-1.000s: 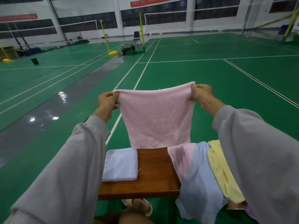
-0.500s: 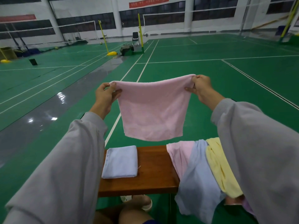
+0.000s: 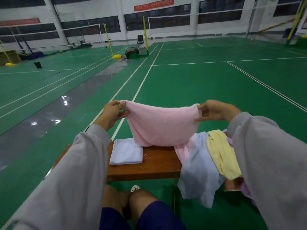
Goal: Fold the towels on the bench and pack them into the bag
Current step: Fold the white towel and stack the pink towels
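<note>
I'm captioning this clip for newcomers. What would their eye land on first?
The soft pink terry towel hangs stretched between the left hand and right hand, each pinching an upper corner, over the brown wooden bench. Next comes the heap of pale blue, yellow and pink towels draped over the bench's right end.

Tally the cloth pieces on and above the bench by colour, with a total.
pink towels: 2 (one held, one in pile)
blue towel: 1
yellow towel: 1
purple towel: 1, partly hidden
white cloth: 1
Total: 6
</note>
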The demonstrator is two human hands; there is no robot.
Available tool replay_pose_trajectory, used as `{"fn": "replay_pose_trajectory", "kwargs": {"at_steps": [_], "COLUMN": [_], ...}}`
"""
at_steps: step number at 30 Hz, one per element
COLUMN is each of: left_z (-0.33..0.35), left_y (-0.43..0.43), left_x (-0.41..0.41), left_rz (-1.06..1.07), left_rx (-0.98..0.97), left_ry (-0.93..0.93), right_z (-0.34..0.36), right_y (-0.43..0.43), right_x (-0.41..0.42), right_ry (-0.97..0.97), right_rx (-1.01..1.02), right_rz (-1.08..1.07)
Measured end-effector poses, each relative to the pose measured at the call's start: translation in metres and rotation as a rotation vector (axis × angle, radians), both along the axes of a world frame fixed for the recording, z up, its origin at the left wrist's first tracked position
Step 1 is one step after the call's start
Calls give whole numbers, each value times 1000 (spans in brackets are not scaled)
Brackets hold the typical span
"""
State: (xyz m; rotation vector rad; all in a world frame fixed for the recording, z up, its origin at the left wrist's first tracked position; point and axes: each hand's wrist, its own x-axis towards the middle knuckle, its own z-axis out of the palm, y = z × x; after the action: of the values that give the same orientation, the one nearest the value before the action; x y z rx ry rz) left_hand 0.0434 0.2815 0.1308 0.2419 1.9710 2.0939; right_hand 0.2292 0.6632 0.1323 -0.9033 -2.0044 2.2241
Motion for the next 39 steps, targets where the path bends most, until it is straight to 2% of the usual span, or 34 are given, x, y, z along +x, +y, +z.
{"fn": "replay_pose_trajectory", "kwargs": {"at_steps": [4,7,12,17,20,25,32,39], "left_z": [-8,-17,-38,-59,-68,-78,-108,-144], "left_y": [1,0,-16,-14,-9,-2,2,12], "left_x": [10,13,13,22,20,12,-4,-23], "left_rz": [-3,-49,-496,-713,-729,-518,-297,-158], "left_rx": [-106,-347,-880,-1073,-1097,-1021,-858,-852], "left_ry": [-10,-36,-350,-467,-474,-296,-141,-32], "right_z": [-13,-25,-62,-83,-83,-94,-120,-148], "right_y": [3,7,10,-2,-5,-2,-6,-10], "right_x": [19,24,27,25,20,10,-5,-26], "right_ry": [-239,-340,-531,-677,-685,-613,-360,-304], "right_rx": [28,24,58,84,111,181,379,522], "right_rz": [196,253,394,516,516,434,150,21]}}
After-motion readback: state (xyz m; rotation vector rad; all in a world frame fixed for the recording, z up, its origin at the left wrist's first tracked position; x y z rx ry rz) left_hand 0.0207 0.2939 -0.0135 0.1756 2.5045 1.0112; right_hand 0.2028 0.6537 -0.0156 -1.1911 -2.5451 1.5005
